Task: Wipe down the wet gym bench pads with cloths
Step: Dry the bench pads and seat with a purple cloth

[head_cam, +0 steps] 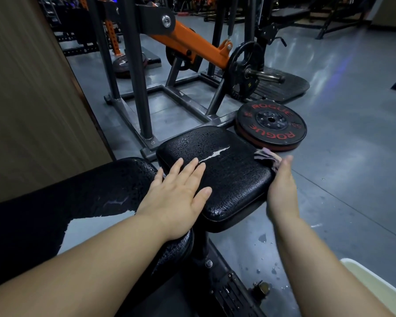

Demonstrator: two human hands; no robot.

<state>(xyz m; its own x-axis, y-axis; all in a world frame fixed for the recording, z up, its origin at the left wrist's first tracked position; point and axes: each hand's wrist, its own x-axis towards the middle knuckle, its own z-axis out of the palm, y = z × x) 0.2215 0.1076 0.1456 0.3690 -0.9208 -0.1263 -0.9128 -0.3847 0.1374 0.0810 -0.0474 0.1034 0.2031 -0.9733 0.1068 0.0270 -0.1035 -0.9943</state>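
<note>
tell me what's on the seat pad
Water droplets, a white tear, the left hand lying flat, and a cloth under the right hand at its right edge. The seat pad under the palm is hidden.

open: floor (343,161) right of seat pad (229,177) | blocked: weight plate (270,124) beyond, wall panel (32,110) left

Wet seat pad (229,179) under flat left hand (178,197), cloth (266,157) at edge
</note>
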